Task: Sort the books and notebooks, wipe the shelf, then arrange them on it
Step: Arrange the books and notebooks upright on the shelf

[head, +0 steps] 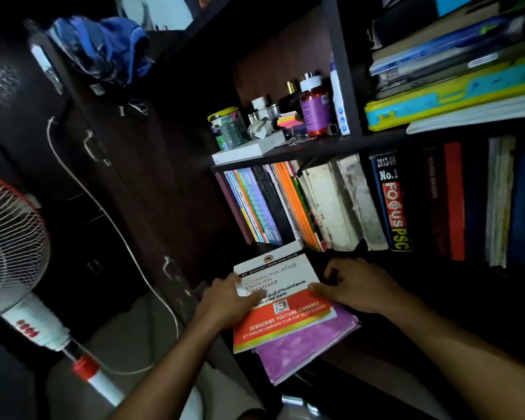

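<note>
A white and orange grammar book [285,310] lies on top of a purple notebook [303,350], both held out in front of the dark shelf [315,148]. My left hand [228,301] grips the stack's left edge, thumb on the cover. My right hand [355,286] holds the right edge with its thumb on the cover and fingers curled. Above them, upright books and notebooks [273,204] fill the middle shelf, among them a blue Focus PSC book [391,204]. More books [455,86] lie flat in a pile on the upper right shelf.
Bottles, a tin [228,128] and a white box [249,150] crowd the upper left shelf. A dark wardrobe [109,165] with a blue cloth [103,50] hanging on it stands to the left. A pedestal fan [15,253] and its white cable are at the lower left.
</note>
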{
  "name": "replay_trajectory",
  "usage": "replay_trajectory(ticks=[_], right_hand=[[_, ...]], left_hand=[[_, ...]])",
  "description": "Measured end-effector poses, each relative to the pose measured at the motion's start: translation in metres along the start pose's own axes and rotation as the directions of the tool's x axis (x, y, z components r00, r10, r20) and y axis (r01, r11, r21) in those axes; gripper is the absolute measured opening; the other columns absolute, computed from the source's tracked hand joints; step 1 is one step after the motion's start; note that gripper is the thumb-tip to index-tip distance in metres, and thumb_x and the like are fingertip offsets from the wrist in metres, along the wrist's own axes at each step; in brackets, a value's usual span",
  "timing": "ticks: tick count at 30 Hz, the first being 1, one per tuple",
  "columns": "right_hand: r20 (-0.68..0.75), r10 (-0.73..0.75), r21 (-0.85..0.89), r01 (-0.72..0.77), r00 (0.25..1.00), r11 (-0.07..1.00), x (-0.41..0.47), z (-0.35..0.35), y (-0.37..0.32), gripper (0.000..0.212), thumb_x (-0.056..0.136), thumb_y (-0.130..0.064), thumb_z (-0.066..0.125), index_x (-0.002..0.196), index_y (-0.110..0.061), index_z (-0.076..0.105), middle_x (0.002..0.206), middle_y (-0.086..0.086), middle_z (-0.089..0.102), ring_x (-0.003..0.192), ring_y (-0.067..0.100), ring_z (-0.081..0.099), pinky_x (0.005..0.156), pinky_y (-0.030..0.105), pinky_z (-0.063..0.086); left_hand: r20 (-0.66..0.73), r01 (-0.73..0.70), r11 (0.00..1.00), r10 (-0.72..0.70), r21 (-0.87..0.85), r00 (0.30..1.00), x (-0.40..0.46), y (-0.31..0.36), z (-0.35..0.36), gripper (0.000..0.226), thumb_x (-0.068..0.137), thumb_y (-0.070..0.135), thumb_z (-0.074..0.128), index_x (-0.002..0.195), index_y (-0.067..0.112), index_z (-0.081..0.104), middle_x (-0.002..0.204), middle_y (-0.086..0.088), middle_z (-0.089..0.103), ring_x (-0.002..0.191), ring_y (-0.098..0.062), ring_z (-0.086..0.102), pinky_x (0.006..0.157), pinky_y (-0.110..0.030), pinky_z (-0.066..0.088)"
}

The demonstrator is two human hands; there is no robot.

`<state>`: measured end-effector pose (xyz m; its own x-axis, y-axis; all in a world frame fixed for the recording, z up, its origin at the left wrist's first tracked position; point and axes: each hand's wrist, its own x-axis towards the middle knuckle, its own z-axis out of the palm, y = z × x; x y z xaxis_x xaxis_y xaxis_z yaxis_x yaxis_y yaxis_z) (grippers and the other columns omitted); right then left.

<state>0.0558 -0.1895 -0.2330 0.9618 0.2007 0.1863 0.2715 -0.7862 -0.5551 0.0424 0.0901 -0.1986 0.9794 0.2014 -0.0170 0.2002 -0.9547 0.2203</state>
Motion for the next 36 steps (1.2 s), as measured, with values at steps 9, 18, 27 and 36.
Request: replay_trajectory(ticks=[9, 18, 27, 36], right_hand=[[-0.012, -0.033, 0.232, 0.035, 0.999, 0.972, 0.003, 0.004, 0.005, 0.018, 0.09, -0.039, 0.073, 0.089, -0.023, 0.065, 0.087, -0.008, 0.07, 0.081, 0.006, 0.066, 0.079, 0.04, 0.057], [-0.088, -0.223, 0.184, 0.236, 0.971, 0.954, 0.009, 0.006, 0.01, 0.019, 0.096, -0.035, 0.065, 0.112, -0.025, 0.065, 0.102, -0.012, 0.059, 0.094, 0.006, 0.058, 0.079, 0.026, 0.048], [-0.214, -0.237, 0.085, 0.26, 0.948, 0.962, 0.007, -0.011, 0.005, 0.023, 0.096, -0.027, 0.065, 0.118, -0.026, 0.066, 0.11, -0.011, 0.066, 0.104, 0.009, 0.06, 0.088, 0.027, 0.047], [0.076, -0.411, -0.461, 0.398, 0.908, 0.793, 0.078, -0.026, -0.084, 0.041, 0.098, -0.032, 0.053, 0.136, -0.015, 0.052, 0.135, 0.005, 0.054, 0.13, 0.025, 0.046, 0.107, 0.037, 0.036]], left_hand=[[-0.15, -0.027, 0.793, -0.082, -0.609, 0.985, -0.04, 0.007, 0.026, 0.051, 0.075, 0.035, 0.089, 0.113, 0.034, 0.055, 0.103, 0.014, 0.068, 0.087, -0.004, 0.068, 0.072, -0.026, 0.056], [0.12, 0.141, 0.118, -0.168, -0.983, 0.978, -0.052, 0.012, 0.017, 0.025, 0.1, 0.01, 0.061, 0.125, 0.004, 0.059, 0.101, -0.017, 0.077, 0.086, -0.037, 0.076, 0.074, -0.047, 0.062], [-0.414, -0.374, 0.2, -0.222, -0.906, 0.883, -0.049, -0.008, 0.006, 0.008, 0.108, 0.019, 0.048, 0.115, 0.02, 0.051, 0.105, -0.002, 0.075, 0.087, -0.018, 0.075, 0.069, -0.035, 0.061], [-0.394, -0.316, 0.367, -0.159, -0.875, 0.905, 0.037, -0.023, 0.017, 0.043, 0.096, 0.017, 0.068, 0.132, 0.029, 0.048, 0.111, 0.021, 0.072, 0.101, -0.003, 0.07, 0.086, -0.035, 0.058]])
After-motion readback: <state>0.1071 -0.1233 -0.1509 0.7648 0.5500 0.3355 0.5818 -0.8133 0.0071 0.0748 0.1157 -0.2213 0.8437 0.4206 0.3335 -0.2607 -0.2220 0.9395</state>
